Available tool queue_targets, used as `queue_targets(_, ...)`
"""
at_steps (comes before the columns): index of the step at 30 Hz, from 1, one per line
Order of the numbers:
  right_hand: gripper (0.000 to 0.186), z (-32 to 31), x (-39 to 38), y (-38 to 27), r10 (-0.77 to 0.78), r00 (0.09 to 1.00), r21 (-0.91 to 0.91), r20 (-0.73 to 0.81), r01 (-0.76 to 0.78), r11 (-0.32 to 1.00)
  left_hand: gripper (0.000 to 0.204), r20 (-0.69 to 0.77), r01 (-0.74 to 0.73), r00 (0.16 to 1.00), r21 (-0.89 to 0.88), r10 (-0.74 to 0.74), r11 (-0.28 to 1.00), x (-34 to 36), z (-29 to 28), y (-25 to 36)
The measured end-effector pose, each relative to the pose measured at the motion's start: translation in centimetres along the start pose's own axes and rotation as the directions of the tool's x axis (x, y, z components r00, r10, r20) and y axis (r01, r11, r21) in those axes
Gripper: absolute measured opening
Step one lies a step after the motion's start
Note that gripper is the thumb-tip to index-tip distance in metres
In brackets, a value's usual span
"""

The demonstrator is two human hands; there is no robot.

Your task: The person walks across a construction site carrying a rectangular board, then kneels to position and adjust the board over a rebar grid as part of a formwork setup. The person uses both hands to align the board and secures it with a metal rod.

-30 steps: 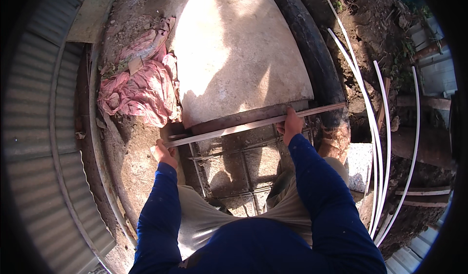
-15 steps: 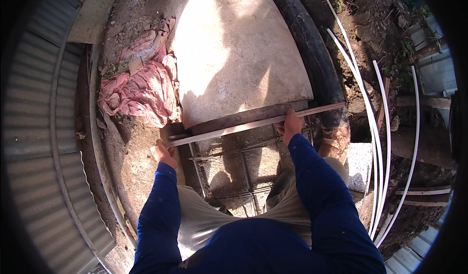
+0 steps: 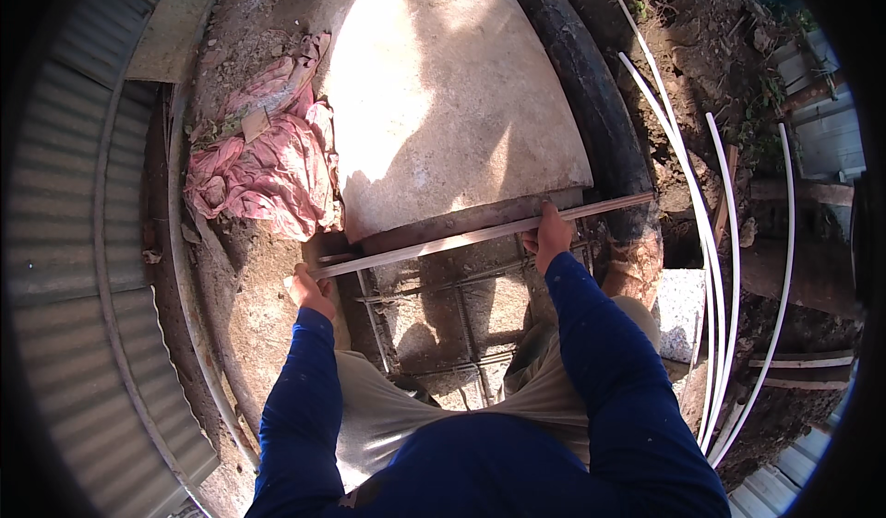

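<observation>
From here I see the left hand (image 3: 311, 292) pinching the wooden strip (image 3: 461, 240) at its half-past-eight end, the right hand (image 3: 552, 234) gripping farther along toward half past two, at the six-o'clock side of the slab (image 3: 461, 121).

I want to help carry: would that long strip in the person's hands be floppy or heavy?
The strip is probably stiff: it looks nearly straight between the left hand and right hand. It's thin and maybe wooden, so likely light for its length. Its right end juts past the right hand, so it might swing.
</observation>
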State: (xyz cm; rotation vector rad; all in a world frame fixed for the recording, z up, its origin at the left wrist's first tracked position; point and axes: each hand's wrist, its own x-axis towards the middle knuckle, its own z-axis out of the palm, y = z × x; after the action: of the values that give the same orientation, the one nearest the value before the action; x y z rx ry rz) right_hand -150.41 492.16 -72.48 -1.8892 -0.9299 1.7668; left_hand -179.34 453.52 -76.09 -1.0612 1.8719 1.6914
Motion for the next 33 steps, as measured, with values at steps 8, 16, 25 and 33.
queue_targets(8,0.047,0.0,0.0,0.0,-0.010,1.000,-0.020,0.006,0.010,1.000,0.030,-0.019,-0.030,0.999,0.005,0.030,1.000,-0.7,0.2,0.2)
queue_targets(16,0.045,0.2,-0.4,-0.2,-0.018,1.000,-0.019,-0.014,0.017,1.000,0.029,-0.002,-0.006,1.000,0.006,0.006,1.000,0.0,-0.1,0.1)
queue_targets(25,0.041,0.4,-0.5,-0.2,-0.030,0.998,-0.032,-0.054,0.028,0.999,0.030,0.029,-0.016,0.999,0.011,0.016,1.000,0.7,-0.2,-0.3)
queue_targets(33,0.042,0.1,-0.7,-0.5,-0.001,1.000,-0.005,-0.018,0.001,1.000,0.029,0.052,-0.017,0.999,0.007,0.016,1.000,1.0,-0.4,-0.6)
